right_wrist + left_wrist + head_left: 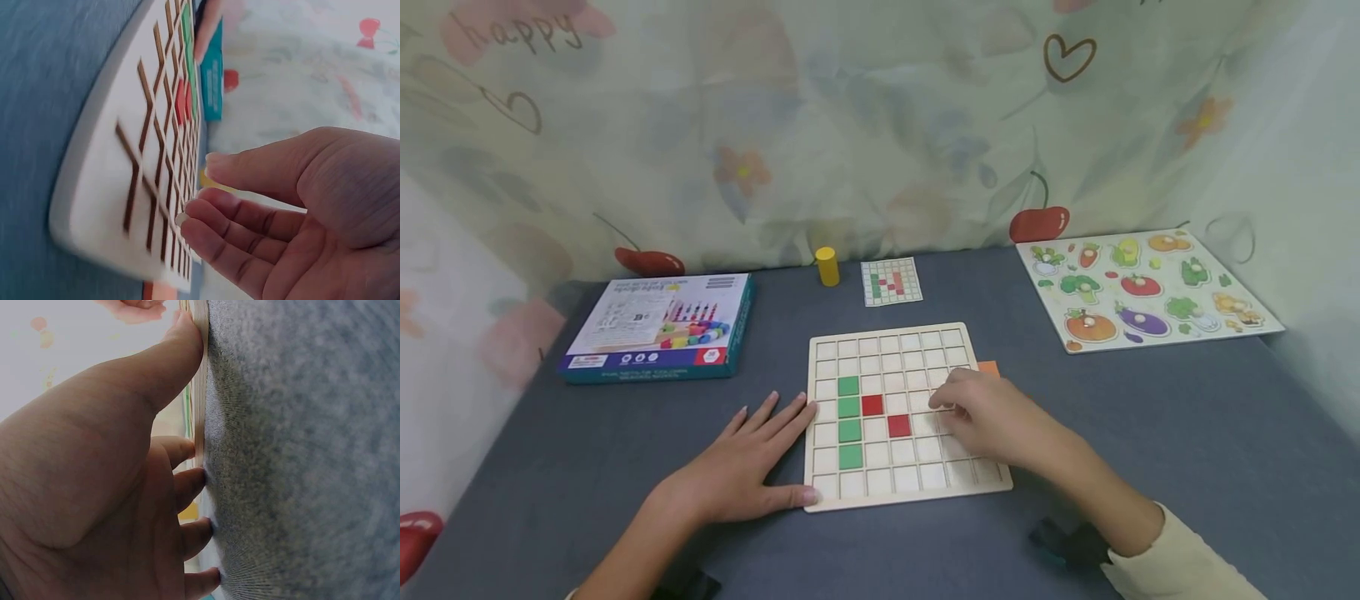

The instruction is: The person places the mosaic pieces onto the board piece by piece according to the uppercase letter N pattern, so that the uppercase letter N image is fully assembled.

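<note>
A square wooden grid board (886, 504) lies on the dark cloth. Several green square tiles (849, 430) form a column on its left side, and two red tiles (898, 426) sit to their right. My left hand (737, 467) is spread flat, its thumb and fingertips touching the board's left edge; the left wrist view shows the thumb (175, 356) against that edge. Over the board's right part hovers my right hand (992, 414), fingers loosely bent. In the right wrist view its thumb (256, 169) stands apart from the fingers, with nothing visible between them.
An orange piece (988, 367) shows beyond the board's right edge, partly hidden by my hand. Behind stand a yellow cylinder (827, 267) and a small pattern card (891, 282). A boxed set (658, 329) lies left, a vegetable picture board (1142, 292) right.
</note>
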{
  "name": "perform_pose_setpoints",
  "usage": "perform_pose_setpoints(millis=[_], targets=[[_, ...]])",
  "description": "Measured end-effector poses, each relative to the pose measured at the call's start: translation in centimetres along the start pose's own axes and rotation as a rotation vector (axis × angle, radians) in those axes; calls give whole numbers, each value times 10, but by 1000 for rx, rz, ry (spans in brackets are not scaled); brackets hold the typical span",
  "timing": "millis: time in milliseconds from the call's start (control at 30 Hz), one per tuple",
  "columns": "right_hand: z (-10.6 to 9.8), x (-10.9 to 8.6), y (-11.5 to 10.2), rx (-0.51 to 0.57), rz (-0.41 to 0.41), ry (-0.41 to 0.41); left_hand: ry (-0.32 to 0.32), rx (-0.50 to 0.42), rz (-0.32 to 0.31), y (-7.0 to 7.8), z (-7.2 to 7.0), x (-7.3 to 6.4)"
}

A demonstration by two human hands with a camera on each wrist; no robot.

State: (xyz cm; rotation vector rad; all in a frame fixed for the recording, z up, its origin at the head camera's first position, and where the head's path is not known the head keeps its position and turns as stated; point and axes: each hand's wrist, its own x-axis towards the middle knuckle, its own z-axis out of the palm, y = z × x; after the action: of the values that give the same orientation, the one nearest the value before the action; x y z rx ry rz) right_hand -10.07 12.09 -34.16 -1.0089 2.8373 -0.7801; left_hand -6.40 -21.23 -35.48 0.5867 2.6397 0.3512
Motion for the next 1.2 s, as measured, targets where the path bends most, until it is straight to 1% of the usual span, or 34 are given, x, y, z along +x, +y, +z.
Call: perform_pose_setpoints(millis=[200, 367, 467, 567, 700, 833, 1000, 1200], targets=[[-18, -14, 18, -23, 53, 8, 3, 0, -1, -1, 0, -1], [-30, -25, 34, -26, 134, 7, 6, 0, 0, -1, 0, 0], [-34, -29, 43, -44, 198, -22, 5, -4, 0, 0, 0, -1], [-36, -30, 49, -74, 243, -70, 5, -6, 2, 0, 0, -1], [-36, -30, 54, -90, 256, -101, 6, -5, 6, 0, 1, -1], [-36, -30, 60, -87, 263, -103, 2, -5, 2, 0, 0, -1], [-37, -30, 65, -79, 294, -113, -1, 1, 0, 0, 1, 1], [-37, -30, 67, -72, 285, -111, 4, -3, 1, -1, 1, -1]])
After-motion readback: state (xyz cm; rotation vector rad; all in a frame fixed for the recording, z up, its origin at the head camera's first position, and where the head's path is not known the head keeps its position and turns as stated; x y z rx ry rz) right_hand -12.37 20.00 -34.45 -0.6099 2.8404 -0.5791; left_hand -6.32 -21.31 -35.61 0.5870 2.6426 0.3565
